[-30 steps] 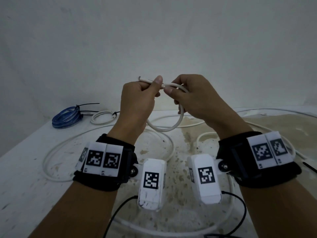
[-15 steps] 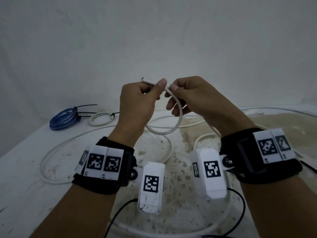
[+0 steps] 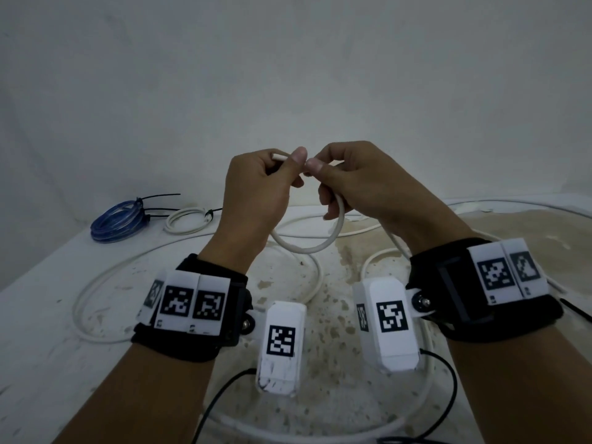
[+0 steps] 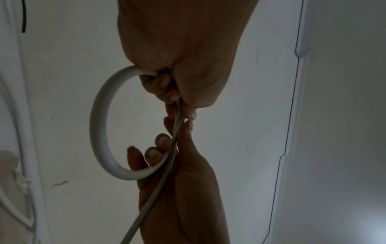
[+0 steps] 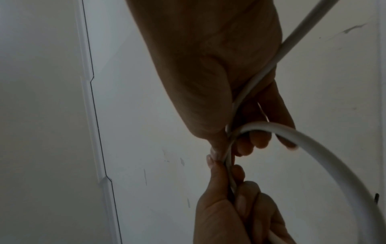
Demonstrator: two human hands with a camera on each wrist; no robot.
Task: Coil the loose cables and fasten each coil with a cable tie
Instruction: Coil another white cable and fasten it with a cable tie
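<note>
Thumbs now meet at twelve o'clock of the white cable (image 3: 307, 248) loop, left hand (image 3: 256, 200) and right hand (image 3: 362, 187) both pinching it, so the first turn looks closed.

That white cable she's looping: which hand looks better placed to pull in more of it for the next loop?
Probably the right hand. The left hand pinches the white cable by its free end, anchoring the loop, while the long slack runs down past the right wrist to the table.

2 tied coils (image 3: 119, 221), 1 loose cable (image 3: 307, 248), 2 hands (image 3: 256, 190)
</note>
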